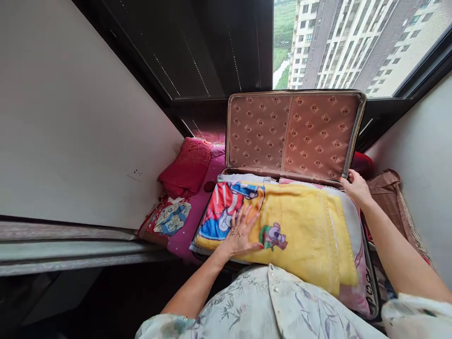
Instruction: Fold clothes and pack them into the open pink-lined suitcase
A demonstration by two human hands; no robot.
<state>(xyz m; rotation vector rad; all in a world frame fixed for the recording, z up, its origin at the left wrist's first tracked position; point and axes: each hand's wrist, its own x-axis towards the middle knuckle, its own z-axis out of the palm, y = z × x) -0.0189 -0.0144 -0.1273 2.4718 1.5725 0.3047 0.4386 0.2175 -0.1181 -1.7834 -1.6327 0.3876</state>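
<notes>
An open suitcase (375, 287) lies before me, its patterned brown lid lining (310, 136) standing up against the window. Folded on top of its contents is a yellow blanket (307, 221) with a koala figure and a red and blue printed part at the left. My left hand (240, 233) rests flat on this blanket with fingers spread. At the suitcase's back right corner, by the lid hinge, my right hand (356, 187) has its fingers bent around the edge. Under the blanket a pink and white pillow-like textile (355, 263) shows at the right side.
Left of the suitcase are a folded dark pink towel (190, 165) and a blue patterned cloth bundle (173, 218) on a pink surface (197, 221). A brown quilted bag (384, 200) stands at the right by the wall. Grey curtains (70, 249) hang at the left.
</notes>
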